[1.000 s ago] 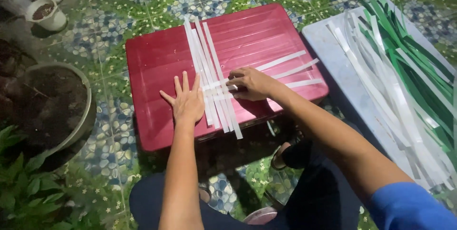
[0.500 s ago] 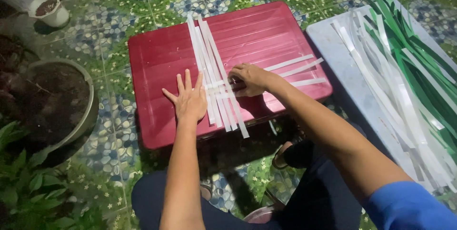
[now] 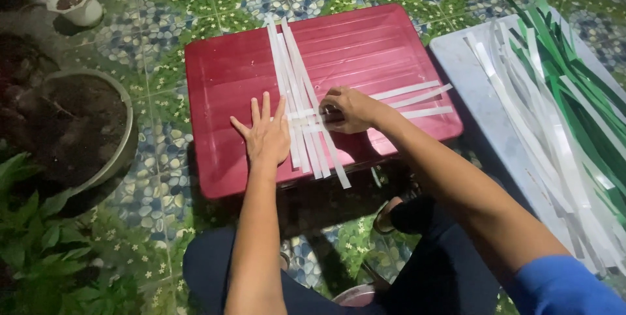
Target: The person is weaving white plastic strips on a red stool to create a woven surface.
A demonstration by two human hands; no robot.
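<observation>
Compared with a moment ago, the left hand (image 3: 266,137) stays flat, fingers apart, on the white strips (image 3: 301,103), while the right hand (image 3: 347,109) keeps its fingers closed on a crossing strip (image 3: 417,101) over the red lid (image 3: 222,93).

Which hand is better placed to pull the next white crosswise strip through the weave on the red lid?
Probably the right hand: its fingers already pinch the crossing white plastic strips. The left hand lies flat, fingers spread, pinning the lengthwise white strips on the red plastic lid.
</observation>
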